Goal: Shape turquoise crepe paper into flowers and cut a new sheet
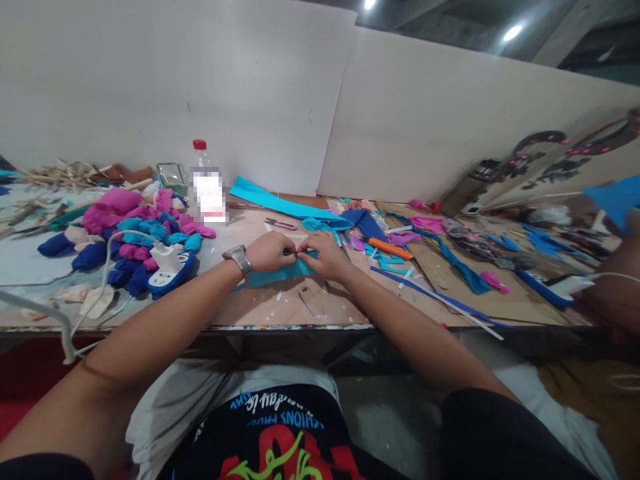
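Over the middle of the table, my left hand (pixel 274 252) and my right hand (pixel 325 255) meet fingertip to fingertip. Both are closed in a pinch on a turquoise fabric piece (pixel 280 275), whose loose part hangs below my fingers toward the table's front. The exact spot they grip is hidden by the fingers. Beyond my hands a long turquoise fabric strip (pixel 280 201) runs slantwise along the table. Thread snips (pixel 281 225) lie just behind my left hand. An orange-handled tool (pixel 390 249) rests to the right of my right hand.
At left are a pile of pink and blue fabric bundles (pixel 117 220), a power strip (pixel 173 273) with a white cable, and a red-capped bottle (pixel 205 190). Fabric scraps and cardboard (pixel 425 287) cover the right side. Another person's arm (pixel 620 280) reaches in at far right.
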Tool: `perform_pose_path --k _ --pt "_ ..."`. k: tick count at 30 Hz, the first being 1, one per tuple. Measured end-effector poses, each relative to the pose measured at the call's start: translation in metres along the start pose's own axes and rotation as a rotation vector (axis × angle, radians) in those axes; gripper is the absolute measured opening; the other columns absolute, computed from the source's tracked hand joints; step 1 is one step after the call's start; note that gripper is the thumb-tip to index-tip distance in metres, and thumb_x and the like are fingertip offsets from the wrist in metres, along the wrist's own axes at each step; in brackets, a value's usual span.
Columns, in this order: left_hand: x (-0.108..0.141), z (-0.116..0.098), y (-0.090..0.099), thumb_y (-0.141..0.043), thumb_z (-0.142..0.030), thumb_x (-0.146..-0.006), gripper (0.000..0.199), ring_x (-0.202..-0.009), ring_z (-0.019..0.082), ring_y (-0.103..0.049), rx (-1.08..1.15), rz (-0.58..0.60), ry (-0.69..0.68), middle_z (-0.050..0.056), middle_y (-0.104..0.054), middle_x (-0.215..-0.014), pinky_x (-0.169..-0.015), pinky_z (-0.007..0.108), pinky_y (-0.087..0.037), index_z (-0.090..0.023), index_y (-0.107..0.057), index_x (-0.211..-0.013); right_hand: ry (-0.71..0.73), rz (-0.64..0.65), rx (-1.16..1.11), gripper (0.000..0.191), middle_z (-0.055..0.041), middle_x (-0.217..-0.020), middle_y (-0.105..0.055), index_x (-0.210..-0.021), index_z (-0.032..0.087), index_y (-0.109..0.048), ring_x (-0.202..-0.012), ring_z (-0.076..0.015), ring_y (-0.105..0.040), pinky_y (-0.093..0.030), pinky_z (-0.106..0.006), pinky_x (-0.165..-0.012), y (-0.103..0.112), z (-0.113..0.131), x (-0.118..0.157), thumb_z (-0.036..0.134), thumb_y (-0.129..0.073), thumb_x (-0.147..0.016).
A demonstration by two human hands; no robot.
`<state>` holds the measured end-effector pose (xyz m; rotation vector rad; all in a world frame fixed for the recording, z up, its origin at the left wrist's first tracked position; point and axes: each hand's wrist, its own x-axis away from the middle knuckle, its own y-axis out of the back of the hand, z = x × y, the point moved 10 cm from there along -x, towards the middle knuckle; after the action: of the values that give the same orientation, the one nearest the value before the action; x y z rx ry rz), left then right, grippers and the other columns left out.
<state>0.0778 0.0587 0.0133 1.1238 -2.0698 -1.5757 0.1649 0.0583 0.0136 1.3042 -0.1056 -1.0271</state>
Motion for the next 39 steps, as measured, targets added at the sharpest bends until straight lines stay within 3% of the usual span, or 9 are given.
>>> perform_pose_path --k 6,11,16,28,39 --pt "0.000 -0.004 -0.005 -0.055 -0.027 -0.083 0.026 -0.059 0.016 -0.052 -0.077 0.011 -0.021 0.008 -0.075 -0.076 -0.059 0.032 -0.025 -0.019 -0.079 -0.085 -0.018 0.063 -0.018 0.006 -0.0051 -0.092 -0.074 -0.086 0.021 -0.068 -0.099 -0.0254 -0.059 -0.031 -0.042 -0.093 -0.007 -0.003 0.001 0.022 -0.062 -0.089" --pt "0.001 -0.008 -0.004 -0.050 -0.030 -0.092 0.031 -0.064 0.018 -0.058 -0.153 0.015 -0.076 0.009 -0.077 -0.082 -0.061 0.032 -0.027 -0.020 -0.079 -0.093 -0.042 0.088 -0.029 0.009 -0.0046 -0.092 -0.072 -0.086 0.020 -0.066 -0.096 -0.0244 -0.058 -0.032 -0.041 -0.092 -0.007 -0.006 0.001 0.021 -0.058 -0.089" --pt "0.000 -0.005 -0.005 -0.048 -0.033 -0.095 0.033 -0.064 0.018 -0.057 -0.165 0.021 -0.067 0.009 -0.076 -0.082 -0.061 0.032 -0.027 -0.019 -0.077 -0.089 -0.037 0.086 -0.035 0.011 -0.0051 -0.093 -0.072 -0.087 0.020 -0.066 -0.096 -0.0241 -0.058 -0.033 -0.041 -0.092 -0.006 -0.006 0.001 0.022 -0.055 -0.090" --pt "0.002 -0.005 -0.002 -0.048 -0.034 -0.093 0.033 -0.059 0.014 -0.049 -0.024 0.034 -0.073 0.006 -0.071 -0.072 -0.060 0.030 -0.028 -0.015 -0.073 -0.082 -0.011 0.050 -0.037 0.009 -0.0053 -0.094 -0.073 -0.089 0.021 -0.067 -0.095 -0.0246 -0.060 -0.034 -0.041 -0.092 0.002 -0.002 0.001 0.027 -0.061 -0.090" --pt "0.001 0.002 -0.002 -0.048 -0.036 -0.092 0.031 -0.058 0.013 -0.044 0.093 0.059 -0.077 0.000 -0.058 -0.063 -0.059 0.029 -0.027 -0.015 -0.062 -0.073 -0.020 0.068 -0.009 0.011 -0.0077 -0.097 -0.071 -0.088 0.020 -0.061 -0.095 -0.0246 -0.057 -0.031 -0.042 -0.090 0.000 -0.004 0.000 0.024 -0.052 -0.093"
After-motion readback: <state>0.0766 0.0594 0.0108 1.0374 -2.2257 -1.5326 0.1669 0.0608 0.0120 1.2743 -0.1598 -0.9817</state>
